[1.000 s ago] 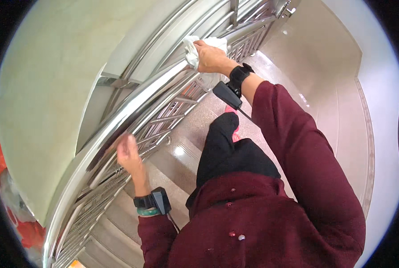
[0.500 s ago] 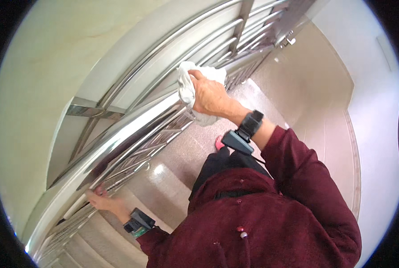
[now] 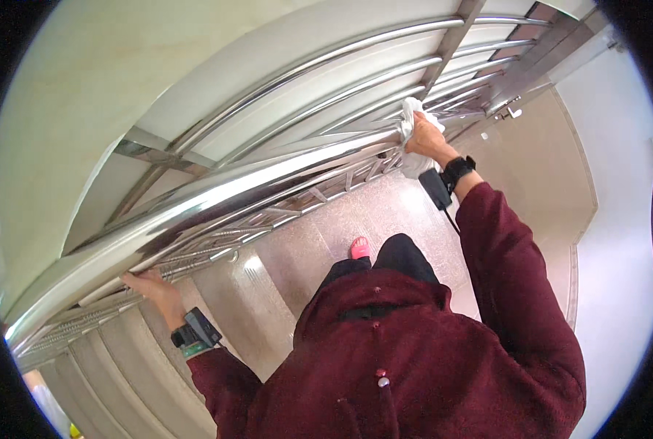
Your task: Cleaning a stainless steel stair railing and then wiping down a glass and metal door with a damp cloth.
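My right hand (image 3: 427,140) is closed on a crumpled white cloth (image 3: 412,167), which is wrapped over the far end of a shiny steel handrail (image 3: 268,175). Part of the cloth hangs below the rail. Lower down on the left, my left hand (image 3: 151,287) is at the underside of the same railing. Its fingers curl at a thinner bar beneath the thick rail, and their tips are partly hidden. Each wrist wears a black strap with a small dark box on it.
Stone steps (image 3: 217,307) descend at the lower left. My foot in a pink shoe (image 3: 359,247) stands on a step. Beyond the handrail, steel bars (image 3: 326,51) run along a pale wall. A beige door (image 3: 538,161) with a handle and a white wall (image 3: 619,241) lie to the right.
My right hand has slid the cloth farther along the handrail, up and to the right in view. My left hand appears a little higher and farther left, still at the railing.
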Tool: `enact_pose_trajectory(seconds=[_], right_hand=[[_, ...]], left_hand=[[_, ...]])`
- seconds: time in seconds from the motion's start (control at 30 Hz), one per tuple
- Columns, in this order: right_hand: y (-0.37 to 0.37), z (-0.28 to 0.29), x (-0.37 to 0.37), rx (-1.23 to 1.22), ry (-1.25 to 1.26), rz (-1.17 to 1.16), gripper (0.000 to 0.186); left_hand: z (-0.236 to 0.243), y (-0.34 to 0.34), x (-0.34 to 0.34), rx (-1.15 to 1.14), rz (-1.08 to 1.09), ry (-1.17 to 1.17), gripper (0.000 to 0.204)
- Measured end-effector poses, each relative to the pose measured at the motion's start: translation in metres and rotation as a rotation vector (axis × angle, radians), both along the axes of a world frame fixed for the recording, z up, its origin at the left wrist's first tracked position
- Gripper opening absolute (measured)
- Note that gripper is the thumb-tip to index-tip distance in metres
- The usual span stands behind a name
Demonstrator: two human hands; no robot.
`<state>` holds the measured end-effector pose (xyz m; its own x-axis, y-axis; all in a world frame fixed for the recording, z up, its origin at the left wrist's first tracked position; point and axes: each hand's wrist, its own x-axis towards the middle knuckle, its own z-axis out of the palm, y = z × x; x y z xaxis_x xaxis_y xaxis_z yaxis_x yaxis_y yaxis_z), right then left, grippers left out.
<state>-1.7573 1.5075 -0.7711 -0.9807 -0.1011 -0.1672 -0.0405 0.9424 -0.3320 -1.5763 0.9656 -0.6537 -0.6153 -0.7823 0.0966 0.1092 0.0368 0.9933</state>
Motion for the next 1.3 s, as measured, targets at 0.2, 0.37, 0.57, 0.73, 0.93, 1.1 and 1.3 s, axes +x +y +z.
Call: enact_pose_trajectory(seconds=[0.2, 0.37, 0.57, 0.73, 0.93, 1.1, 1.3], right_hand=[[-0.126, 0.099, 0.048, -0.152, 0.167, 0.356, 0.054], [-0.199, 0.153, 0.101, -0.442, 0.611, 0.858, 0.078], [-0.304, 0.166, 0.127, -0.859, 0.129, 1.034, 0.060], [-0.404, 0.164, 0.135, -1.032, 0.104, 1.019, 0.042], [-0.405, 0.114, 0.101, -1.001, -0.060, 0.832, 0.037], [-0.298, 0.063, 0.085, -0.304, -0.073, 0.652, 0.024], [-0.131, -0.052, 0.046, 0.001, 0.112, 0.259, 0.023]], left_hand=[[0.004, 0.001, 0.015, -0.100, 0.149, -0.154, 0.075], [-0.003, 0.006, 0.002, -0.100, -0.070, -0.225, 0.089], [0.020, 0.019, 0.019, 0.085, -0.267, -0.227, 0.091], [0.017, 0.024, 0.047, 0.198, -0.149, -0.124, 0.080], [-0.009, 0.033, 0.065, 0.146, 0.228, -0.251, 0.055], [-0.013, 0.051, 0.068, -0.412, 0.174, -0.201, 0.023], [0.006, 0.101, 0.009, -1.214, -0.117, -0.159, 0.011]])
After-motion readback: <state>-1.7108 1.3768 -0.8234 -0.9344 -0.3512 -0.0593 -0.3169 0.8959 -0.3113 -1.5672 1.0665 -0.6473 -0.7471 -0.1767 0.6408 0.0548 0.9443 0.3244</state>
